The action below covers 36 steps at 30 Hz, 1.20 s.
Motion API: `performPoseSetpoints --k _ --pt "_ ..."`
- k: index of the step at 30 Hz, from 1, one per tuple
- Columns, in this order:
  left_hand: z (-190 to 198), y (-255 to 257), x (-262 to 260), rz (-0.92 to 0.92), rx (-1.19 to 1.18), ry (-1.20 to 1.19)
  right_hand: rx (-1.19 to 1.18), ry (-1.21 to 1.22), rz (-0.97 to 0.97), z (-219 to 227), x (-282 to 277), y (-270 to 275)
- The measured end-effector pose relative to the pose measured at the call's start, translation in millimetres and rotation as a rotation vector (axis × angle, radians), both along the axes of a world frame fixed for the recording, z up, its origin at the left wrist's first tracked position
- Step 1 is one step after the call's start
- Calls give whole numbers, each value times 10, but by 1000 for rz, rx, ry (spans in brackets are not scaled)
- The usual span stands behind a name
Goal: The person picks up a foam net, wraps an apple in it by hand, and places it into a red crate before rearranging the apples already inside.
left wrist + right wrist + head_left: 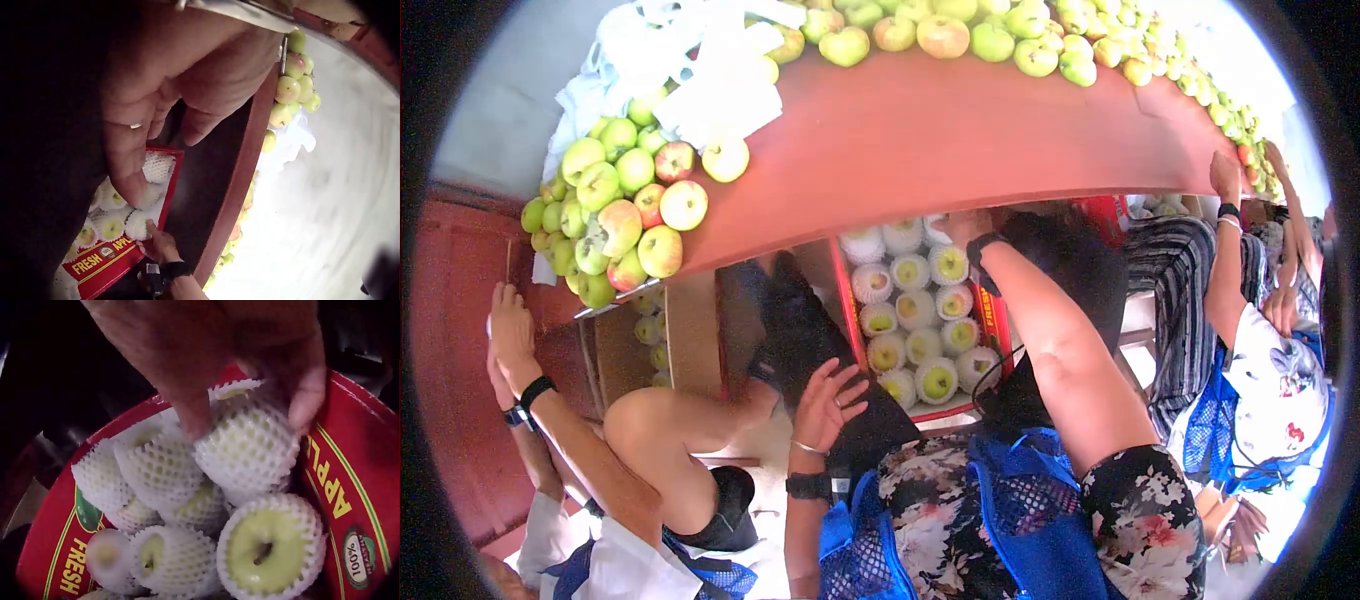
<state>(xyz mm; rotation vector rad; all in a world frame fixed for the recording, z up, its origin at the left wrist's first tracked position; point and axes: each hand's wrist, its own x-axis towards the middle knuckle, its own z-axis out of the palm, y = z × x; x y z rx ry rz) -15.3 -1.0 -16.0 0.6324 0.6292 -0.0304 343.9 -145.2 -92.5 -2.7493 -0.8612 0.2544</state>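
The right hand pinches an apple in a white foam net between thumb and fingers, at one end of a red box of netted apples. In the head view the right hand reaches into the box's far end, partly hidden by the table edge. The left hand is raised beside the box, fingers spread and slightly bent, holding nothing. In the left wrist view that hand hangs with bent fingers in front of the box.
A red table stands above the box, bearing a pile of bare apples, white foam nets and a long row of apples. Another carton stands at left. People sit on both sides, their arms near the table.
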Motion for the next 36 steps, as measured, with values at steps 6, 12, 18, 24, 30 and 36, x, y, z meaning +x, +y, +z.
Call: performPoseSetpoints --k 6,12,18,24,30,36 --pt "-71 -18 -43 39 -33 -67 198 90 -85 41 158 -74" --pt "-224 21 -69 85 -128 -136 280 215 -64 18 38 -464" --pt "-246 45 -14 85 -151 -129 170 614 337 1181 -707 -487" --pt "-246 5 42 90 -161 -119 604 565 451 2260 -634 445" --pt "-340 55 -37 96 -272 -246 721 -156 437 2313 -153 1707" --pt "-294 119 -98 98 -352 -292 668 -189 202 2503 201 2488"
